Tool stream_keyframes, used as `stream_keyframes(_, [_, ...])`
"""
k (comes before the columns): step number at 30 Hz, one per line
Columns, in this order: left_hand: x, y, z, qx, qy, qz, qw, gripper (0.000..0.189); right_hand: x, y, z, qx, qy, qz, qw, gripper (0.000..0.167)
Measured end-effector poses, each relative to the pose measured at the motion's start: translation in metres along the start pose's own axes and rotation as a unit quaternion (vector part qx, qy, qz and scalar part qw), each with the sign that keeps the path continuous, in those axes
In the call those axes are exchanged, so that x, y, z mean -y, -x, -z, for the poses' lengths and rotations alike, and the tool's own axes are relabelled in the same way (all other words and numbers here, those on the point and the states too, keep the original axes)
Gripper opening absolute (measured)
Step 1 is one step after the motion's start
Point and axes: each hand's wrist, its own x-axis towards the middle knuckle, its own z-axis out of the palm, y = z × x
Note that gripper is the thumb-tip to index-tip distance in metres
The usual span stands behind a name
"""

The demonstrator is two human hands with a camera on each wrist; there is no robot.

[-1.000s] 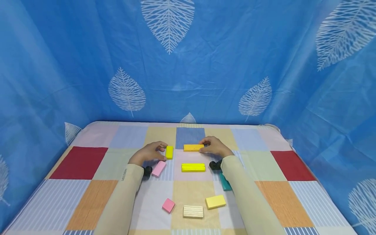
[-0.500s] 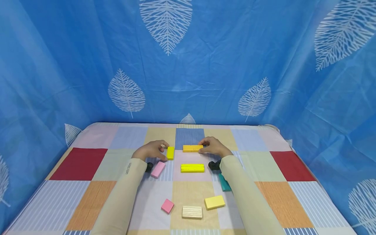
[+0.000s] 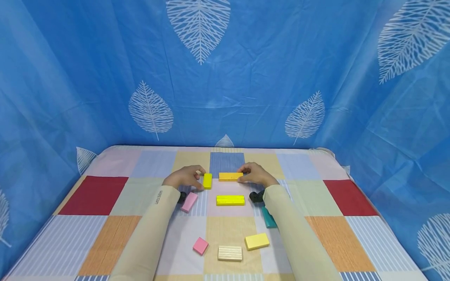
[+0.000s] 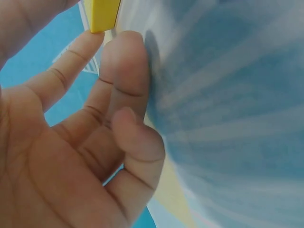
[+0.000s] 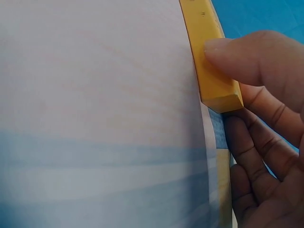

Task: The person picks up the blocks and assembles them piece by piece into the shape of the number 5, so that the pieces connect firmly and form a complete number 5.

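Note:
My left hand (image 3: pixel 184 177) holds a small yellow block (image 3: pixel 207 181) by its two ends, between thumb and index finger. In the left wrist view a corner of that yellow block (image 4: pixel 103 15) meets the index fingertip, while the other fingers curl loosely. The right hand (image 3: pixel 257 174) pinches the right end of an orange block (image 3: pixel 229 177), which lies crosswise. Its thumb presses the near face of the orange block (image 5: pixel 209 61) in the right wrist view. A small gap separates the two blocks. Nearer to me lies a bright yellow ribbed block (image 3: pixel 230 200).
A pink block (image 3: pixel 190 202) lies under the left wrist, and a green block (image 3: pixel 268 217) is partly hidden by the right sleeve. Closer in are a pink square block (image 3: pixel 200 246), a striped wooden block (image 3: pixel 230 253) and a pale yellow block (image 3: pixel 257 241). Patchwork cloth (image 3: pixel 140 199) covers the table.
The left hand has moved right with the yellow block, bringing it closer to the orange block. The right hand keeps its grip and has hardly moved.

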Motion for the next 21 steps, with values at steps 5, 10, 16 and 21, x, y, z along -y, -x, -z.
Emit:
stream_keyframes(5, [-0.004,-0.003,0.001,0.006,-0.004,0.0,1.0,0.061,-0.001,-0.001,0.001,0.001,0.002,0.006,1.0,0.027])
stream_keyframes(10, [-0.008,-0.006,-0.001,0.007,-0.008,0.007,0.9999,0.061,-0.002,-0.001,0.0,-0.001,0.005,0.013,0.9999,0.027])
stream_keyframes(16, [-0.012,-0.009,-0.002,0.01,-0.009,0.017,0.9998,0.062,-0.001,-0.002,0.0,-0.001,0.003,0.013,0.9999,0.025])
stream_keyframes(21, [-0.013,-0.011,-0.003,0.012,-0.019,0.007,0.9997,0.062,0.0,-0.002,-0.001,-0.002,0.002,0.011,0.9999,0.025])
